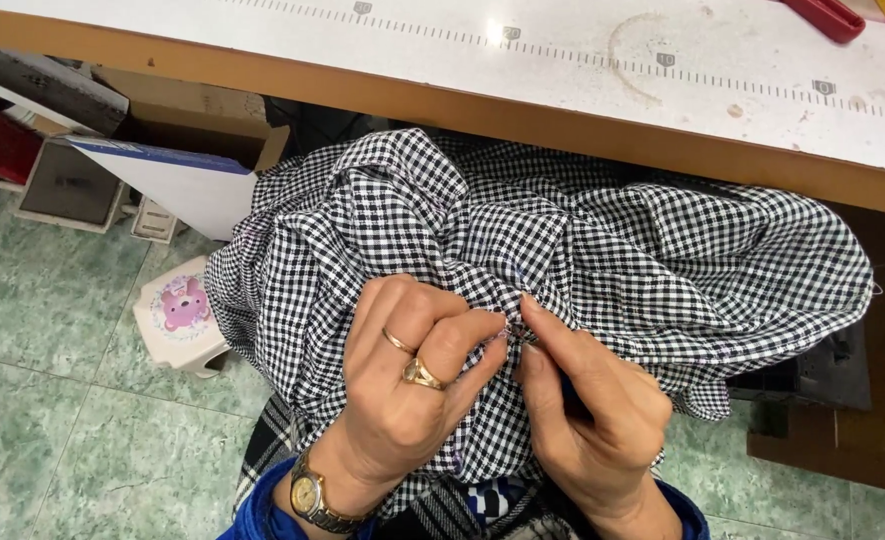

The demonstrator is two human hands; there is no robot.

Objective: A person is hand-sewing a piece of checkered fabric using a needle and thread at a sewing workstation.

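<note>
Two hands work close together on a black-and-white gingham cloth [562,240], heaped in crumpled folds over the person's lap, just beneath the tabletop [602,75] edge. Left hand [412,380], wearing two rings and a wristwatch [312,495], has its grip closed, pinching a fold. Right hand [587,400] pinches the cloth beside it, fingertips nearly touching; whether it holds a small tool, I cannot tell.

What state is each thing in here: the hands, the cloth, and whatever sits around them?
Left hand: closed, pinching the checked cloth.
Right hand: fingertips pinched at the same spot; small tool unclear.
Checked cloth: crumpled, bunched on the lap.
Wristwatch: worn on left wrist.
Small stool: upright on tiled floor.
Worktable: stained, ruler-marked.
</note>
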